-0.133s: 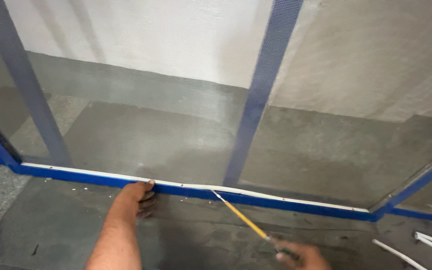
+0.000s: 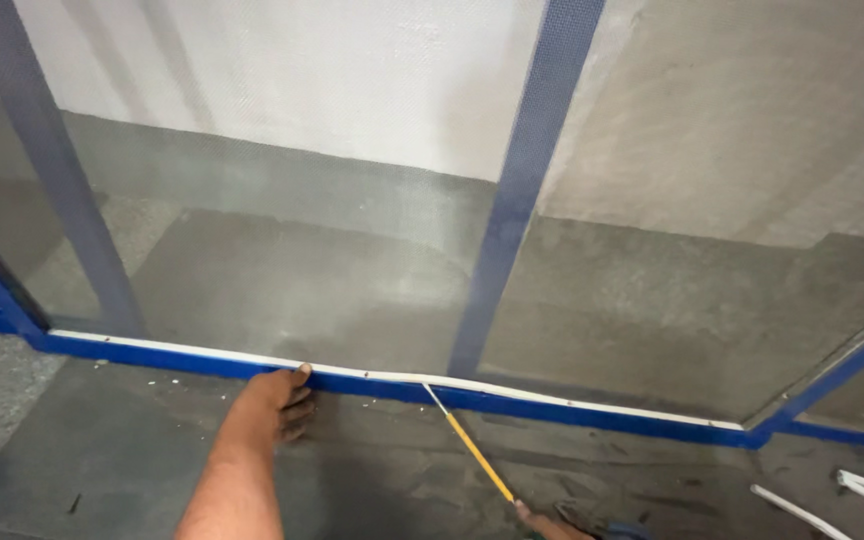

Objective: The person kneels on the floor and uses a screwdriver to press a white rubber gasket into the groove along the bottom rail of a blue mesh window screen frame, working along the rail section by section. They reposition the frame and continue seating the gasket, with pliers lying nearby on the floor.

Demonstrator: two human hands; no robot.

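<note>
Thin white strip (image 2: 252,357) runs along top of blue metal frame rail (image 2: 512,402), w/ fine grey mesh (image 2: 332,270) stretched behind it; rail lies on grey stone floor (image 2: 102,460). Left hand (image 2: 277,400) rests on rail, fingers curled, tips pressing strip. Slim yellow-handled tool (image 2: 472,448), tip touching strip, held by right hand (image 2: 552,522), mostly cut off at bottom edge; grip closed round handle. White strips (image 2: 852,495) lie at floor's right edge.
</note>
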